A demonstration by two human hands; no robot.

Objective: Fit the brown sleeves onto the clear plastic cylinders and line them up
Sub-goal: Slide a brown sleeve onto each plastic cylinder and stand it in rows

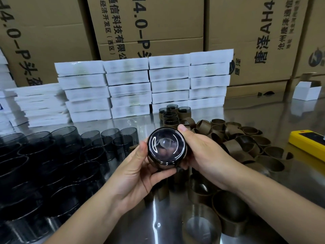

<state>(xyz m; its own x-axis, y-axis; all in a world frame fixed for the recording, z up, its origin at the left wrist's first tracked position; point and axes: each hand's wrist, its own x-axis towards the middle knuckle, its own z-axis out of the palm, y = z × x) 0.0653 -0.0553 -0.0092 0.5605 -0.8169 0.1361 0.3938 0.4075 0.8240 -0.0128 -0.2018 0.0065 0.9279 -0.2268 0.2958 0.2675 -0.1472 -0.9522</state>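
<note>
**Now: both hands on one cylinder, end-on to me**

Seen from my head camera, both forearms reach in from the bottom edge and meet over the middle of the steel table [299, 111]. My left hand [139, 173] is turned palm up and cups the cylinder [166, 144] from below and from the left, with the thumb curled under its lower rim and the fingers wrapped behind it. My right hand [202, 150] grips the same cylinder from the right, its thumb lying over the top edge. The cylinder is raised off the table with its round glossy end facing me. Its wall looks dark, and I cannot tell whether a sleeve is round it.

To my left stand the clear cylinders [70, 155], upright and packed close together with their open mouths up. To my right the brown sleeves [233, 147] lie in a loose heap, some on edge and some tipped. Behind the held piece, a few sleeved cylinders [174, 113] stand bunched together just in front of the stacked white boxes [140, 88]. Printed cartons [149, 23] form a wall behind those. A yellow device [307, 143] lies at the right edge. Farther back is a small white box [306, 91], open, and I cannot see what is in it.
</note>
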